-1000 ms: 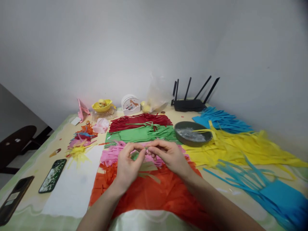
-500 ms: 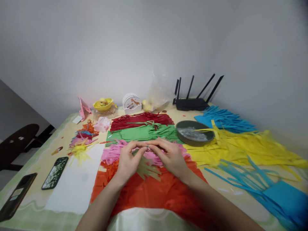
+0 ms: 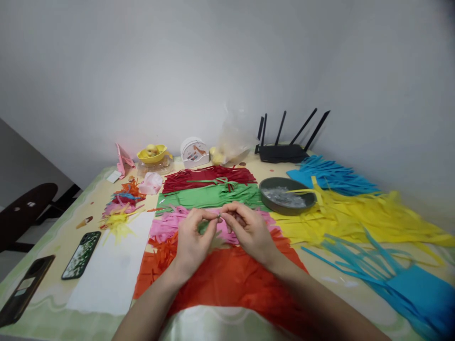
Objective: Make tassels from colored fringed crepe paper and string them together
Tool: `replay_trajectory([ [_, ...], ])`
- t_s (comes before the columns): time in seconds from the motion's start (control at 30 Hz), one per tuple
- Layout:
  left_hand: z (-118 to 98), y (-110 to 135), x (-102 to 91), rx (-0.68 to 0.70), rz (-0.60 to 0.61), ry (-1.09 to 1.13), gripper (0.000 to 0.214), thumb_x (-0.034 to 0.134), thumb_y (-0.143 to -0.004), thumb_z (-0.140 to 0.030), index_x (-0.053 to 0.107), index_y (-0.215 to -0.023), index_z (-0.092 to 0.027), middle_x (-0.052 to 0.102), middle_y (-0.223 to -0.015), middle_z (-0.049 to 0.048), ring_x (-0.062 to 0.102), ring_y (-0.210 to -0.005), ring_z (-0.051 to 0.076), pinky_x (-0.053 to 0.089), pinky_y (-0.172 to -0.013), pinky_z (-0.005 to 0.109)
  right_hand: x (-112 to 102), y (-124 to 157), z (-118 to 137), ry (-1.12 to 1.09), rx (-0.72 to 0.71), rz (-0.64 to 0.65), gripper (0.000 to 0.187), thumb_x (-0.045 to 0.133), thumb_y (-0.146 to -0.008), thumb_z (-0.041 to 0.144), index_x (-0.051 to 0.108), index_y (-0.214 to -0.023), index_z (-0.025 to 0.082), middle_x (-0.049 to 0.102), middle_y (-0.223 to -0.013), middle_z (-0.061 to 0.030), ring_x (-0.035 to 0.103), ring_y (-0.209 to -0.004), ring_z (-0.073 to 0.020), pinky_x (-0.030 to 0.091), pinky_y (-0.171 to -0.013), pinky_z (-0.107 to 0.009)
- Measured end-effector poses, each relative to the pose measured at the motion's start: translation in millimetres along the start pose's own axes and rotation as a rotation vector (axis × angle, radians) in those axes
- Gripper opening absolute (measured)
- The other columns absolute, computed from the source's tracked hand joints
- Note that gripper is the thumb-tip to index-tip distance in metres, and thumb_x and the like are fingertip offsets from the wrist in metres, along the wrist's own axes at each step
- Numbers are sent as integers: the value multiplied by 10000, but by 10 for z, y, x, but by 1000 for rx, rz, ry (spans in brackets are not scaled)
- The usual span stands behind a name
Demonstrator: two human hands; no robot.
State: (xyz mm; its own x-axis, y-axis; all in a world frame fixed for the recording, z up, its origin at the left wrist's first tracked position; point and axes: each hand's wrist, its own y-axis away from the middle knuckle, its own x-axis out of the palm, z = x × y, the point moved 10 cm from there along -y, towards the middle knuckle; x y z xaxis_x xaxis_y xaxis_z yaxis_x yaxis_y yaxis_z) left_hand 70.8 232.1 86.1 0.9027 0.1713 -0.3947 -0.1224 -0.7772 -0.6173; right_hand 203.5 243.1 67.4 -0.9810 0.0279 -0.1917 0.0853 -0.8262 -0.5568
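Note:
My left hand (image 3: 192, 241) is pinched shut on a green paper fringe (image 3: 203, 227), most of it hidden behind the fingers. Its fingertips meet those of my right hand (image 3: 251, 234), which also pinches the fringe's thin twisted end. Beneath both hands lie pink fringed paper (image 3: 165, 226) and a wide sheet of orange-red fringed paper (image 3: 227, 279). Green fringed paper (image 3: 202, 196) and dark red fringed paper (image 3: 185, 179) lie just beyond.
A grey round pan (image 3: 265, 201) holding clear plastic stands right of the hands, near yellow fringed paper (image 3: 355, 218) and blue paper (image 3: 419, 293). Leftward are a white sheet (image 3: 110, 270), colourful tassels (image 3: 119, 222) and two phones (image 3: 81, 255). A black router (image 3: 282, 153) stands behind.
The green fringe, spread below the fingers before, is now mostly out of sight behind my left hand. My fingertips have shifted slightly at its pinched end.

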Motion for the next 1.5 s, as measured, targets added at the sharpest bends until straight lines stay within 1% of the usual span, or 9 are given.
replay_trajectory([
  [0.13, 54, -9, -28, -47, -40, 98, 29, 613, -825, -180, 641, -827, -174, 668, -793, 23, 623, -755, 136, 484, -706, 239, 61, 3, -3, -47, 17, 67, 147, 544, -909, 302, 636, -957, 197, 631, -834, -23, 576, -706, -131, 452, -622, -231],
  [0.23, 49, -19, -10, -46, -14, 179, 18, 636, -808, -179, 642, -791, -174, 666, -754, 15, 624, -730, 133, 490, -687, 232, 6, -2, 65, 7, -17, 40, 157, 527, -917, 279, 656, -939, 192, 645, -848, -31, 575, -724, -133, 442, -639, -236],
  [0.43, 63, 23, -32, -65, -55, 163, 23, 655, -789, -200, 667, -784, -181, 675, -750, 19, 634, -709, 138, 510, -671, 238, 0, -49, 96, -62, 19, 138, 171, 584, -877, 306, 703, -928, 195, 664, -785, -23, 573, -673, -135, 434, -601, -235],
  [0.67, 177, -34, 171, -279, 150, 449, 193, 775, -672, -237, 648, -795, -161, 691, -800, 27, 645, -764, 144, 490, -716, 241, -110, -46, 69, -72, 74, 97, 229, 687, -777, 412, 725, -776, 186, 687, -789, -54, 621, -758, -184, 488, -667, -272],
  [0.9, 286, 52, 275, -441, 235, 652, 327, 816, -621, -373, 606, -669, -127, 639, -652, 13, 559, -584, 97, 426, -585, 222, -110, 19, 199, 37, 18, 134, 253, 679, -780, 444, 755, -738, 206, 646, -634, -33, 569, -565, -150, 432, -495, -245],
  [1.1, 227, 101, 300, -451, 268, 727, 325, 816, -631, -373, 613, -669, -123, 676, -698, 42, 616, -638, 124, 462, -643, 251, -384, 100, 283, 57, -4, -77, 169, 693, -775, 377, 721, -723, 219, 619, -625, -12, 496, -477, -117, 368, -418, -236],
  [1.27, 59, 83, 233, -389, 307, 730, 307, 796, -669, -356, 593, -669, -125, 684, -728, 53, 632, -642, 131, 472, -636, 261, -504, 172, 330, 35, -17, -142, 114, 699, -779, 351, 704, -763, 239, 620, -667, -5, 529, -528, -126, 379, -442, -234],
  [1.4, -75, 138, 217, -369, 315, 723, 318, 811, -652, -340, 570, -654, -132, 686, -739, 53, 646, -678, 137, 492, -663, 259, -477, 230, 412, -24, -34, -164, 137, 692, -790, 346, 674, -727, 226, 585, -626, 5, 487, -477, -107, 380, -428, -230],
  [1.5, -48, 272, 125, -385, 356, 620, 269, 782, -685, -350, 661, -812, -147, 713, -848, 70, 668, -768, 163, 510, -718, 274, -331, 248, 501, -37, -67, -45, 148, 662, -819, 355, 684, -759, 222, 595, -633, -2, 502, -486, -111, 417, -447, -232],
])
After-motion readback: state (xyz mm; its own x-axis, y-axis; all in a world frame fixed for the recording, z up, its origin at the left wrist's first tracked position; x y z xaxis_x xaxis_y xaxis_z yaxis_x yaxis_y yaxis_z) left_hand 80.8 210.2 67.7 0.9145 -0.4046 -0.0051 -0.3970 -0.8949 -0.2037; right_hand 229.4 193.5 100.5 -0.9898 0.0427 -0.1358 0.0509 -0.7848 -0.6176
